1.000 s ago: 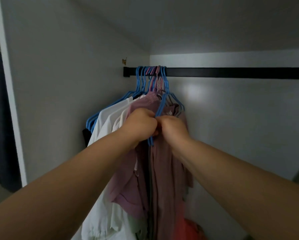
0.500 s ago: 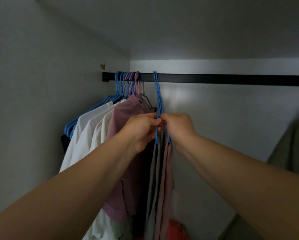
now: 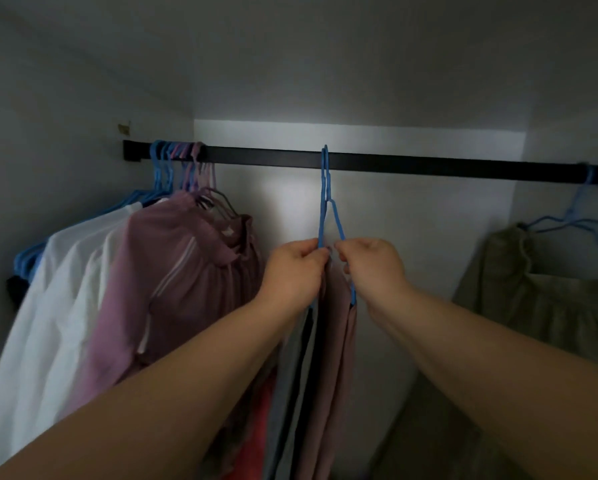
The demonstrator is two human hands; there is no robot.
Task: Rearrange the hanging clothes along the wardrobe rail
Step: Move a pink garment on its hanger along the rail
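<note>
A black rail [image 3: 411, 166] runs across the wardrobe. At its middle hang blue hangers [image 3: 325, 195] carrying dusty-pink trousers [image 3: 337, 358] and grey and dark ones beside them. My left hand [image 3: 295, 271] grips the left shoulder of a blue hanger; my right hand [image 3: 372, 268] grips the right shoulder of the hanger next to it. At the rail's left end, several hangers hold white shirts [image 3: 48, 306] and a mauve top [image 3: 183, 271]. An olive garment [image 3: 533, 299] hangs on a blue hanger at the right end.
The wardrobe's left wall [image 3: 48, 150] is close behind the bunched clothes. Bare rail lies on both sides of the held hangers. A red-orange garment [image 3: 261, 410] shows low down behind my left forearm. The back wall [image 3: 429, 237] is lit from above.
Both hands have slid the blue hangers with the trousers to the right along the rail, away from the bunch at the left end. The view has turned right, revealing the olive garment.
</note>
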